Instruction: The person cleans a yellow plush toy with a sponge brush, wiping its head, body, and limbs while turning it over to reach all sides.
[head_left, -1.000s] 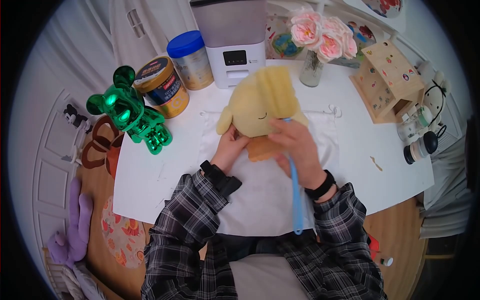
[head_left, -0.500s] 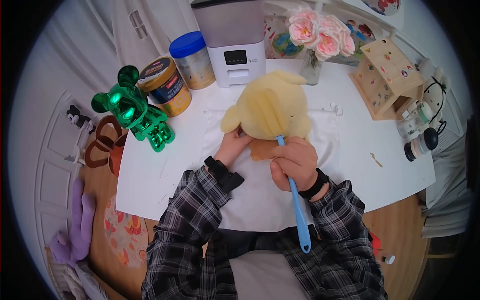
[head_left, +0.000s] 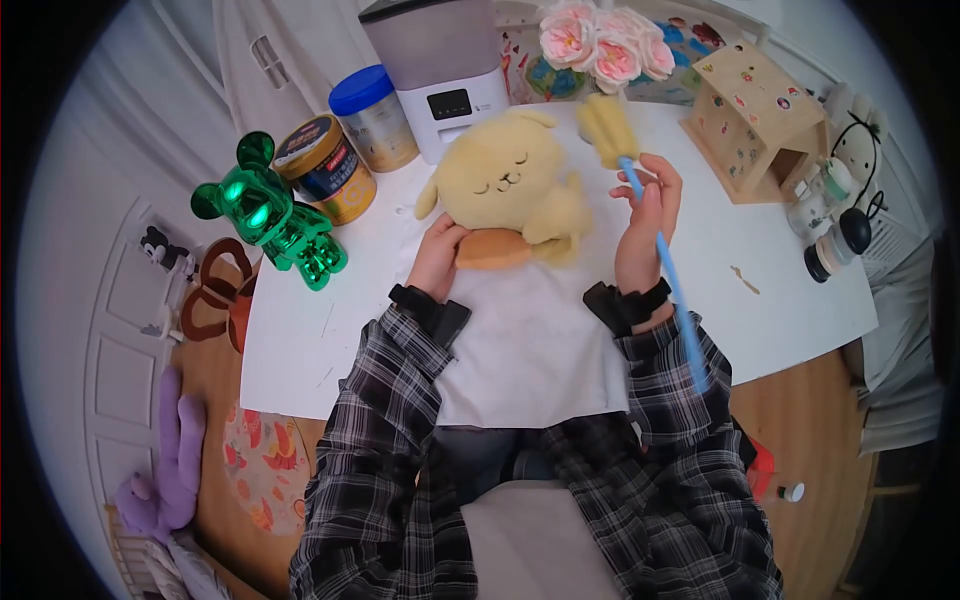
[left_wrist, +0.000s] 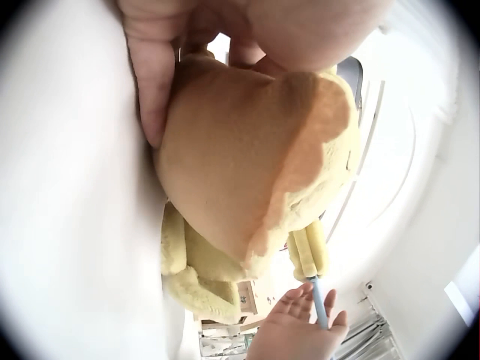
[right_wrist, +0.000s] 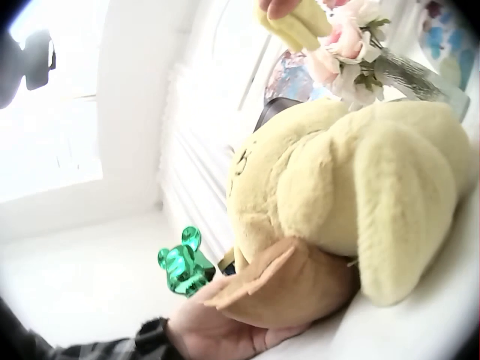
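Note:
A pale yellow plush dog (head_left: 500, 165) with a stitched sleeping face lies on a white cloth bag (head_left: 535, 350). Its brown part (left_wrist: 225, 150) fills the middle of the left wrist view. My left hand (head_left: 436, 260) grips the plush by this brown part, thumb and fingers around its edge. To the right of the plush, my right hand (head_left: 648, 225) holds a blue-handled duster (head_left: 668, 262) between thumb and fingers, other fingers loosely spread. The duster's yellow fluffy head (head_left: 608, 132) points up, apart from the plush, in front of the flowers.
A shiny green bear figure (head_left: 265, 220), a gold-lidded tub (head_left: 325, 170) and a blue-lidded can (head_left: 372, 120) stand left. Behind the plush is a pet feeder (head_left: 440, 75); pink flowers (head_left: 605, 45) are beside it. At right are a wooden house (head_left: 755, 125) and small jars (head_left: 835, 245).
The duster has left the plush's head and moved up and right with my right hand. The plush has turned and tipped, so its whole face shows; my left hand still holds it.

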